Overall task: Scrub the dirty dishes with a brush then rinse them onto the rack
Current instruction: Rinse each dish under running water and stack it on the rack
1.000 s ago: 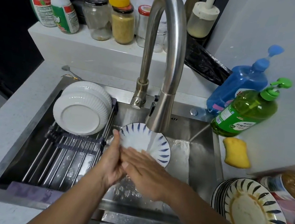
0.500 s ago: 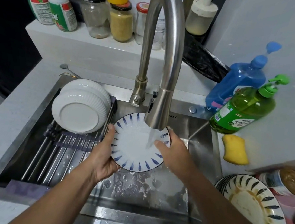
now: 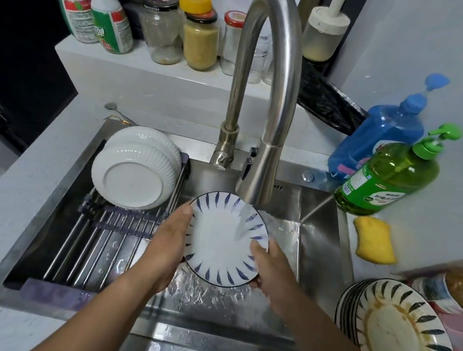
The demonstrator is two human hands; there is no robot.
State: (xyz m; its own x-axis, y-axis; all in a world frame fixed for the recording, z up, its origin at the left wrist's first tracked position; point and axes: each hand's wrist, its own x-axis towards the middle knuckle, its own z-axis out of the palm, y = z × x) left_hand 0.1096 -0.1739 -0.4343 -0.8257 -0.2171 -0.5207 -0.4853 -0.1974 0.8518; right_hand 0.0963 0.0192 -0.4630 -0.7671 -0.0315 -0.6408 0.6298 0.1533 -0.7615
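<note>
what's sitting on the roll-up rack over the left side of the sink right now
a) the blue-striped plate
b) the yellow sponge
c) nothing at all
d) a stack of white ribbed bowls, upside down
d: the white ribbed bowls rest stacked and upside down at the far end of the rack, while the blue-striped plate is held by both hands under the faucet and the yellow sponge lies on the counter to the right.

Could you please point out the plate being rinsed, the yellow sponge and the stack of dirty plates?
rinsed plate (image 3: pixel 217 240): head view, its white centre.
yellow sponge (image 3: pixel 374 240): head view, middle of its top.
dirty plate stack (image 3: pixel 396 335): head view, top plate's stained centre.
</note>
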